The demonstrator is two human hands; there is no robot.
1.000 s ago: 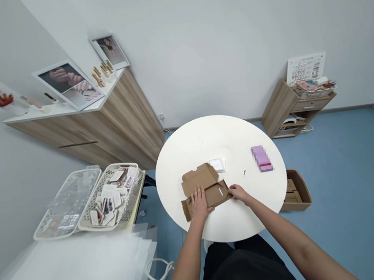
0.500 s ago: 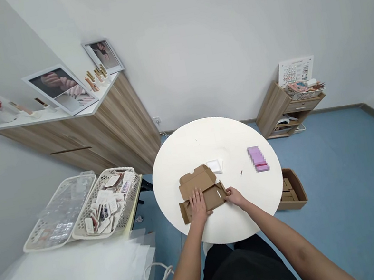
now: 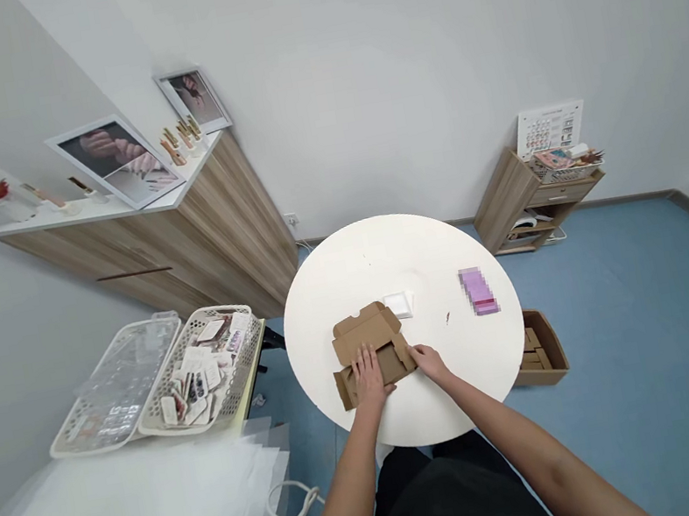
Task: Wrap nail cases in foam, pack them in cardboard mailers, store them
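While my left hand (image 3: pixel 368 371) lies flat, fingers apart, on the half-folded cardboard box (image 3: pixel 368 334) at the near side of the white tabletop (image 3: pixel 383 247), apparently pinning its base, my right hand (image 3: pixel 427 359) bears on the box's right end flap, seemingly to hold it upright. Whether those fingers pinch or merely push I cannot tell; purple item (image 3: pixel 478 290) blurred, white packet (image 3: pixel 398 304) by the lid indistinct

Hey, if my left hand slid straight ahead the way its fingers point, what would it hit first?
Probably the open lid of the cardboard box. The left hand lies flat on the box, fingers pointing away from you toward it. The white packet sits right of that line.
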